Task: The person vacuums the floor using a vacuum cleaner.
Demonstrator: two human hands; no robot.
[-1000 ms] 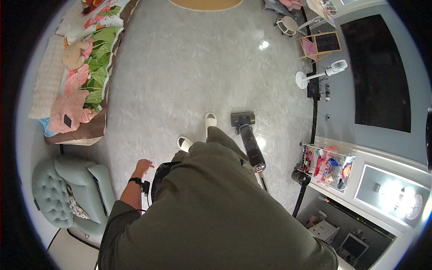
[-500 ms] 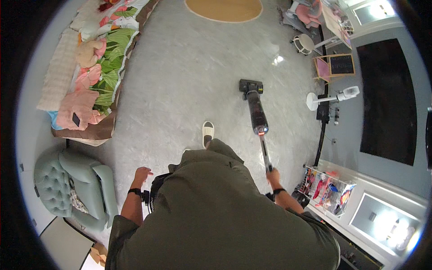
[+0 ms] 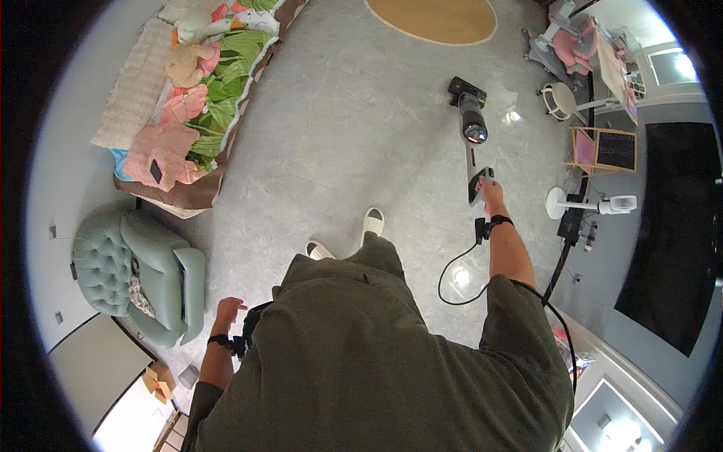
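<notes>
My right hand (image 3: 489, 190) is wrapped around the grey handle of a cordless stick vacuum cleaner (image 3: 473, 124), stretched out ahead and to my right. Its black floor head lies flat on the grey floor, beyond the dark cylindrical body. A black strap circles my right wrist, and a black cable loops from it back past my sleeve. Down at my left side hangs my left hand (image 3: 229, 309), holding nothing, its fingers loosely apart. That wrist also wears a black strap with a small device.
On the left stand a bed (image 3: 203, 197) with plush toys and a green tufted armchair (image 3: 143, 271). A round tan mat (image 3: 437, 19) lies far ahead. Along the right are a white stool (image 3: 559, 102), a small easel board (image 3: 606, 149) and a white fan (image 3: 595, 203).
My right arm has reached forward, pushing the vacuum cleaner farther ahead and to the right. The view has shifted as my body moved, and both shoes now show. My left hand still hangs at my side.
</notes>
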